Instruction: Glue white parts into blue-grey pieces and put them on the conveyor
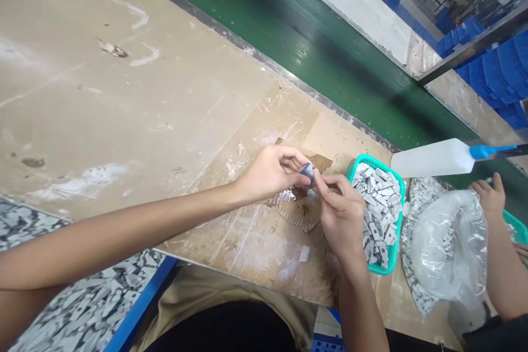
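Note:
Between the fingertips of my left hand (274, 173) is a small dark grey plastic part (306, 171) with a paler face. The fingers and thumb of my right hand (341, 206) pinch at its right side; whether they hold a second piece there is hidden. Both hands meet above a worn cardboard patch (299, 214) on the workbench. Just right of my right hand stands a teal basket (401, 214) filled with small light grey parts (377, 203).
A white squeeze bottle (433, 158) with a blue nozzle lies past the basket. Beside it sits a clear plastic bag (449, 247) of parts. A co-worker's hand (490, 195) is at far right. A green conveyor belt (264, 27) runs behind; a blue-edged bin (140, 305) holds parts lower left.

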`<act>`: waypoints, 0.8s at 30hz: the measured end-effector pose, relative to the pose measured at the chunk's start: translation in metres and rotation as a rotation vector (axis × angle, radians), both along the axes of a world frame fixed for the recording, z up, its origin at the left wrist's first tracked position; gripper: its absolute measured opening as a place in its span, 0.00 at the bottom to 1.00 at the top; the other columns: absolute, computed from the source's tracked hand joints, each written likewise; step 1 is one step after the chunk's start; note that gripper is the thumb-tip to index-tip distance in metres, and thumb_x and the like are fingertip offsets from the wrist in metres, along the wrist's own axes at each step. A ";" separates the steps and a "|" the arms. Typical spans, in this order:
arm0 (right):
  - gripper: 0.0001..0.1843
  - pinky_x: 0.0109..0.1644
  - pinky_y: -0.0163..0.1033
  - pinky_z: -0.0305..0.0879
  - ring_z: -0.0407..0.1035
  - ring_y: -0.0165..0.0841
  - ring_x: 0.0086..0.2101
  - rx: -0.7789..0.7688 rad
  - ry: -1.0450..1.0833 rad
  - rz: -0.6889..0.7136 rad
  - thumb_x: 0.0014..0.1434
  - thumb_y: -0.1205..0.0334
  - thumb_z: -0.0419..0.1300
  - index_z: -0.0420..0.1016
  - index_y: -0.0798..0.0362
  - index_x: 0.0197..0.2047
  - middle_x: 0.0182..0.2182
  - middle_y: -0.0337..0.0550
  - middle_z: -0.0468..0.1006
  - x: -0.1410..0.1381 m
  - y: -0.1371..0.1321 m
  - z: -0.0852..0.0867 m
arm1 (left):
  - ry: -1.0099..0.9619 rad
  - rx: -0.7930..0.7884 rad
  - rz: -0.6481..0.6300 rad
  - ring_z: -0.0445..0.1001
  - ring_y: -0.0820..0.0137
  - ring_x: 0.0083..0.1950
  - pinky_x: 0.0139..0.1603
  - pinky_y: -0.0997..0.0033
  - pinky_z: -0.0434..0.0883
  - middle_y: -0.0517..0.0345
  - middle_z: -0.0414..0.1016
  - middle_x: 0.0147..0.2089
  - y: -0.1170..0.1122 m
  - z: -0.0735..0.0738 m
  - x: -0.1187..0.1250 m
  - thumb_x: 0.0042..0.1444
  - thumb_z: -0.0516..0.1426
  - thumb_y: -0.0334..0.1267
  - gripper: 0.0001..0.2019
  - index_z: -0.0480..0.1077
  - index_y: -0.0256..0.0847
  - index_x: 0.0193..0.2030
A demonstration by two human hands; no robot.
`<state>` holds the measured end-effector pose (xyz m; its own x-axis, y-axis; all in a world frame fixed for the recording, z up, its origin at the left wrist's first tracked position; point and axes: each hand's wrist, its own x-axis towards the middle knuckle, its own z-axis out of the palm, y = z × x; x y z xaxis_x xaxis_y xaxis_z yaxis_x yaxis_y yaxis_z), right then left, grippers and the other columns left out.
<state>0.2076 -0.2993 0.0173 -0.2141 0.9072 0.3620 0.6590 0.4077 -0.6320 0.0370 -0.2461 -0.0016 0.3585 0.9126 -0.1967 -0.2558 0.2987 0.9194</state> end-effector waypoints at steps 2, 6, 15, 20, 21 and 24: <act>0.25 0.47 0.37 0.73 0.74 0.30 0.42 -0.051 0.028 0.005 0.64 0.75 0.50 0.77 0.45 0.57 0.41 0.44 0.78 -0.002 0.001 0.001 | -0.006 0.008 -0.020 0.77 0.72 0.32 0.35 0.75 0.73 0.56 0.78 0.30 0.002 -0.001 0.000 0.41 0.71 0.31 0.14 0.75 0.34 0.35; 0.24 0.52 0.39 0.72 0.73 0.32 0.48 -0.061 0.114 -0.090 0.67 0.69 0.53 0.71 0.43 0.63 0.48 0.45 0.77 -0.001 0.000 0.004 | -0.233 -0.155 -0.124 0.76 0.72 0.33 0.36 0.72 0.76 0.56 0.76 0.37 0.001 0.006 0.001 0.51 0.67 0.34 0.15 0.74 0.38 0.46; 0.23 0.41 0.42 0.73 0.73 0.32 0.34 0.035 0.471 -0.502 0.66 0.54 0.57 0.72 0.49 0.63 0.43 0.46 0.78 0.013 -0.005 0.002 | -0.407 -0.505 -0.060 0.75 0.71 0.28 0.39 0.62 0.81 0.55 0.70 0.28 0.008 0.007 -0.006 0.54 0.53 0.21 0.07 0.71 0.31 0.37; 0.24 0.42 0.43 0.72 0.74 0.33 0.33 0.040 0.497 -0.574 0.65 0.52 0.58 0.73 0.50 0.62 0.41 0.46 0.80 0.023 -0.006 0.012 | -0.387 -0.505 -0.064 0.75 0.70 0.27 0.39 0.62 0.81 0.55 0.70 0.28 0.012 0.004 -0.011 0.50 0.53 0.19 0.10 0.70 0.31 0.37; 0.23 0.44 0.43 0.72 0.74 0.34 0.35 0.038 0.440 -0.582 0.65 0.52 0.58 0.74 0.49 0.61 0.42 0.47 0.80 0.030 -0.006 0.014 | -0.370 -0.503 -0.055 0.76 0.70 0.27 0.39 0.63 0.81 0.55 0.70 0.28 0.013 0.004 -0.011 0.50 0.53 0.19 0.10 0.70 0.31 0.38; 0.21 0.45 0.46 0.71 0.74 0.38 0.38 -0.007 0.143 -0.580 0.65 0.52 0.56 0.78 0.49 0.56 0.46 0.48 0.81 0.056 -0.004 0.015 | -0.303 -0.486 -0.020 0.77 0.70 0.29 0.42 0.63 0.81 0.54 0.72 0.29 0.016 0.005 -0.012 0.53 0.56 0.21 0.08 0.71 0.32 0.39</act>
<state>0.2632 -0.3037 0.0323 0.3677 0.8639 0.3443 0.6811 0.0020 -0.7322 0.0248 -0.2306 0.0031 0.4804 0.7353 -0.4781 -0.4766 0.6764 0.5615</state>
